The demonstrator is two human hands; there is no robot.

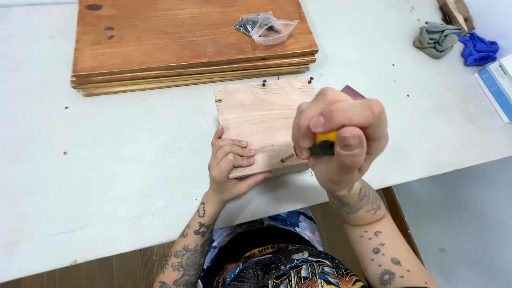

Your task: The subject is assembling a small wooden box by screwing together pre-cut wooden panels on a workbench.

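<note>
The small wooden board [261,120] lies flat on the white table [117,160], close to the near edge and directly in front of the person. Its surface is pale with a reddish grain. Two dark screws [264,82] stand upright along its far edge, one near the middle and one at the far right corner, and a small hole shows near the far left corner. The left hand [230,162] rests on the near left corner of the board, fingers curled and pressing down on the top face, thumb against the near edge. The right hand [338,136] is closed in a fist around a screwdriver [322,144] with a yellow and black handle; the metal shaft projects to the left from the fist and its tip meets the board near the near edge. The right hand covers the near right part of the board. A dark red object shows just behind the right hand, mostly hidden. Beyond the board, touching or just beside its far edge, lies a stack of larger wooden boards [181,42], darker brown. A clear plastic bag [266,26] holding dark screws lies on top of the stack. At the far right of the table lie a grey cloth [434,38] and a blue glove [478,49], touching each other, with a blue and white box [498,85] near them at the right edge
</note>
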